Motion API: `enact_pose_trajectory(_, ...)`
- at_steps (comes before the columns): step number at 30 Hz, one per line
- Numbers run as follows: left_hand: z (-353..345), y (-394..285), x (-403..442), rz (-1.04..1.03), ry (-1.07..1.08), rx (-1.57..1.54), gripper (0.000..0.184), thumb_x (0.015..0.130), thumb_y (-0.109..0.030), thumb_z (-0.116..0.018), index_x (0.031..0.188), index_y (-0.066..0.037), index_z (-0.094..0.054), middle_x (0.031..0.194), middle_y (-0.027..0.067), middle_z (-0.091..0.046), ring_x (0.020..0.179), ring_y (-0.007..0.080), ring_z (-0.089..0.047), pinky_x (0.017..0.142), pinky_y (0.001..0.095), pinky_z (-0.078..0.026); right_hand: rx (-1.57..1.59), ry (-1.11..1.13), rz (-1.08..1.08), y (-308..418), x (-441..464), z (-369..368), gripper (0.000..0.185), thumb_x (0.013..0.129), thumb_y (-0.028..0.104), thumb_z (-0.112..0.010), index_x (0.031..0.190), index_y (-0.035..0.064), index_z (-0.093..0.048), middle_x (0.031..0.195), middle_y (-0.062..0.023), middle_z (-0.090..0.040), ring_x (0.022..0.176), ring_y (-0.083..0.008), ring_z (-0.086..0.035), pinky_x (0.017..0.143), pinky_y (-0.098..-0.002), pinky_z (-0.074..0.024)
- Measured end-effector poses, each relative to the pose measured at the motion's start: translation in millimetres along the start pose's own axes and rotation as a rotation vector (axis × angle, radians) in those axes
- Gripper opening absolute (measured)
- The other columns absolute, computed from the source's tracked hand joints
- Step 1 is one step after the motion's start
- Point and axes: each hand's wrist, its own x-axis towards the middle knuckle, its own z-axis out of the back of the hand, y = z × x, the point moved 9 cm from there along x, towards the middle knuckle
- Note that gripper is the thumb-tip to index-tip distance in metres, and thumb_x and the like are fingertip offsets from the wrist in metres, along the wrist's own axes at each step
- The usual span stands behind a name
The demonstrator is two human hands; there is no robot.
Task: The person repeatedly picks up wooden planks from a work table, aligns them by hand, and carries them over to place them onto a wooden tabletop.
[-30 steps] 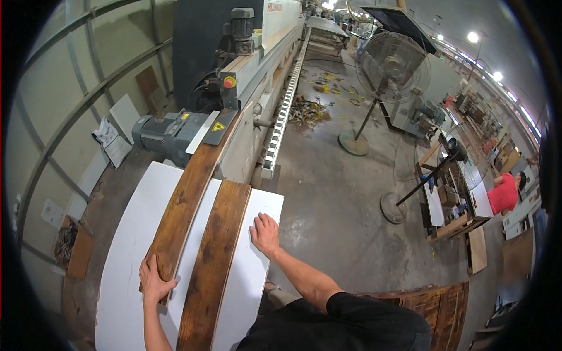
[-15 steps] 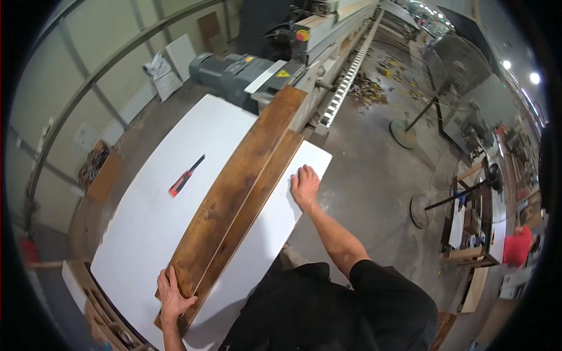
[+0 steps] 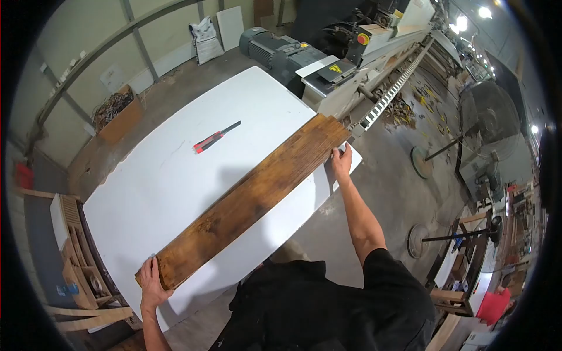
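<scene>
A brown wooden plank point(image 3: 252, 202) lies slantwise over a white tabletop point(image 3: 152, 181), mostly covering a second plank point(image 3: 321, 119) whose edge shows along its far side. My left hand point(image 3: 153, 286) holds the near end of the top plank, thumb on one side and fingers over the end. At the far right end, my right hand point(image 3: 341, 161) grips the plank's edge; part of its fingers is hidden. A red and black utility knife point(image 3: 215, 138) rests on the white surface beyond the planks.
A machine with a grey motor point(image 3: 272, 50) and a red stop button point(image 3: 363, 39) stands past the table's far end. Pedestal fans point(image 3: 489, 120) are on the right. A cardboard box point(image 3: 120, 120) and a white sack point(image 3: 206, 41) sit on the floor at left.
The top plank has shifted toward me and now overlaps the other one. My right hand has gone from lying on the white tabletop to gripping the plank's far end.
</scene>
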Motion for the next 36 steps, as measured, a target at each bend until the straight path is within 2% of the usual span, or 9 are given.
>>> enact_pose_trajectory(7,-1,13,-5,0.189,0.0,-0.111,0.132,0.05,-0.035,-0.092,0.154,0.0,-0.019,0.156,0.0282,-0.02,0.146,0.0447,-0.017,0.119,0.0499,-0.021,-0.273,-0.023,0.079,31,50,-10,0.076,0.081,0.025,-0.074,0.142,-0.0052,-0.039,0.138,-0.029,-0.047,0.128,-0.0399,-0.047,0.11,-0.0426,-0.0364)
enact_pose_trajectory(10,-16,80,-29,0.512,-0.256,-0.231,0.123,0.063,-0.046,-0.088,0.153,0.003,-0.019,0.156,0.0311,-0.015,0.145,0.0442,-0.02,0.116,0.0473,-0.026,-0.593,-0.124,0.299,47,72,-14,0.071,0.079,0.025,-0.074,0.137,-0.0036,-0.046,0.134,-0.0266,-0.052,0.124,-0.0394,-0.051,0.108,-0.044,-0.0393)
enact_pose_trajectory(13,-72,199,-79,0.994,-0.505,-0.449,0.106,0.075,-0.056,-0.079,0.144,0.01,-0.034,0.147,0.0316,-0.036,0.133,0.0385,-0.042,0.107,0.0435,-0.039,-0.664,0.202,0.318,42,120,-44,0.064,0.085,0.034,-0.069,0.136,0.0015,-0.05,0.129,-0.0244,-0.058,0.12,-0.0406,-0.055,0.102,-0.0428,-0.0443)
enact_pose_trajectory(16,-72,162,-70,0.929,-0.324,-1.071,0.091,0.081,-0.057,-0.075,0.129,0.016,-0.051,0.122,0.0232,-0.06,0.109,0.0293,-0.06,0.094,0.0391,-0.047,-0.647,0.415,0.107,45,148,-68,0.051,0.091,0.044,-0.06,0.122,0.0035,-0.064,0.117,-0.0237,-0.065,0.112,-0.0396,-0.061,0.095,-0.0444,-0.0482)
enact_pose_trajectory(19,-65,156,-53,0.853,-0.469,-1.026,0.079,0.083,-0.056,-0.074,0.115,0.015,-0.061,0.102,0.0145,-0.067,0.094,0.0236,-0.063,0.085,0.0358,-0.05,-0.679,0.498,0.026,35,158,-81,0.05,0.093,0.048,-0.056,0.114,0.0044,-0.069,0.112,-0.0243,-0.067,0.109,-0.0409,-0.063,0.094,-0.0458,-0.0488)
enact_pose_trajectory(23,-52,138,-48,0.965,-0.486,-1.141,0.078,0.082,-0.055,-0.075,0.115,0.014,-0.061,0.111,0.0152,-0.066,0.099,0.0224,-0.063,0.087,0.0351,-0.05,-0.724,0.588,0.044,44,152,-89,0.049,0.093,0.047,-0.055,0.116,0.0061,-0.068,0.117,-0.0251,-0.065,0.114,-0.0421,-0.059,0.097,-0.0471,-0.0469)
enact_pose_trajectory(26,-46,135,-38,0.786,-0.545,-1.23,0.076,0.082,-0.055,-0.075,0.116,0.012,-0.061,0.112,0.0148,-0.066,0.099,0.022,-0.063,0.088,0.0353,-0.05,-0.645,0.605,0.026,40,151,-95,0.05,0.095,0.047,-0.053,0.117,0.0043,-0.067,0.118,-0.0261,-0.064,0.116,-0.0433,-0.058,0.098,-0.048,-0.0462)
enact_pose_trajectory(33,-85,174,-43,1.128,-0.564,-1.203,0.083,0.08,-0.066,-0.07,0.118,0.008,-0.062,0.112,0.0154,-0.066,0.1,0.0253,-0.064,0.085,0.0388,-0.051,-0.553,0.437,-0.051,18,150,-103,0.053,0.096,0.044,-0.055,0.114,-0.0042,-0.067,0.111,-0.0303,-0.066,0.113,-0.0416,-0.062,0.096,-0.044,-0.0463)
enact_pose_trajectory(36,-96,209,-56,1.163,-0.701,-1.196,0.086,0.081,-0.07,-0.065,0.117,0.009,-0.062,0.112,0.0148,-0.066,0.101,0.0254,-0.063,0.088,0.0383,-0.05,-0.277,0.403,-0.181,6,143,-96,0.055,0.097,0.043,-0.054,0.117,-0.0075,-0.065,0.115,-0.0218,-0.068,0.11,-0.0358,-0.064,0.097,-0.0405,-0.046)
